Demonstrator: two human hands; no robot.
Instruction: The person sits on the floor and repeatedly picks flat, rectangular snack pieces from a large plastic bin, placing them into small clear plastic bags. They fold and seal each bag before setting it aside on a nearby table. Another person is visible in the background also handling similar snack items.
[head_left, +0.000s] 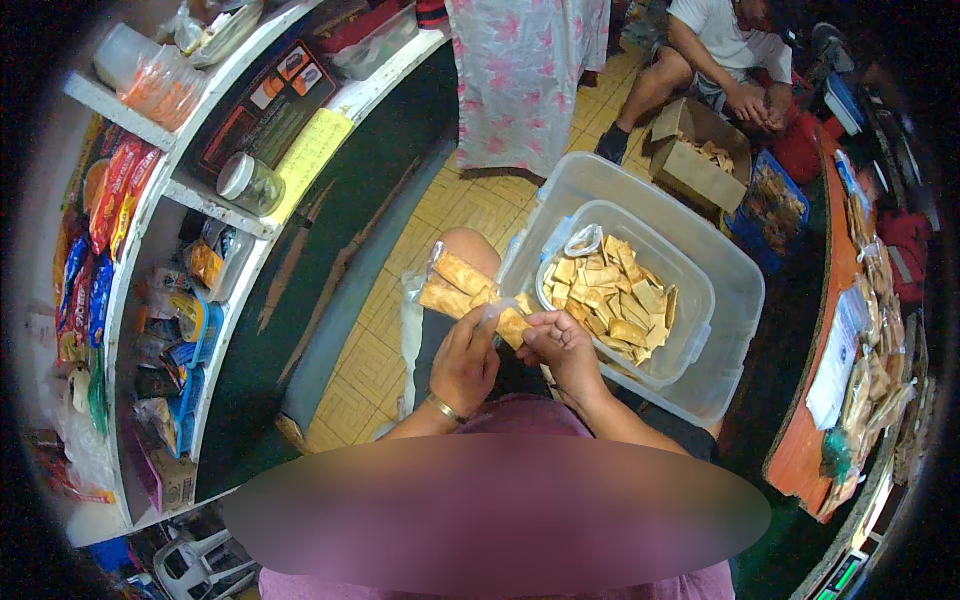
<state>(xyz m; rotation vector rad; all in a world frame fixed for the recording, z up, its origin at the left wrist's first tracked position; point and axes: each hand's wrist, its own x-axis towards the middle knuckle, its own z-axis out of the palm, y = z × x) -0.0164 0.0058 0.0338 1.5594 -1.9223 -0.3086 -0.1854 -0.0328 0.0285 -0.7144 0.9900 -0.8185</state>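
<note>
A clear plastic bag (454, 286) of flat golden-brown cracker pieces lies over my lap, its closed end pointing away from me. Its near end is held in my left hand (463, 364), which wears a gold-coloured bracelet (442, 407). The fingertips of my right hand (562, 354) pinch the edge of a flat cracker (511, 327) at the bag's mouth. To the right, a small clear plastic tub (679, 259) holds many loose crackers (611, 292) and a ring-shaped clear item (583, 241). That tub sits inside a larger clear plastic bin (731, 300).
Shelves (169, 202) with packets and jars stand at left. Beyond the bin, a seated person (731, 52) is beside a cardboard box (701, 161) and a blue crate (776, 199). An orange-brown tabletop (806, 420) carries bagged goods at right. A floral curtain (532, 82) hangs ahead.
</note>
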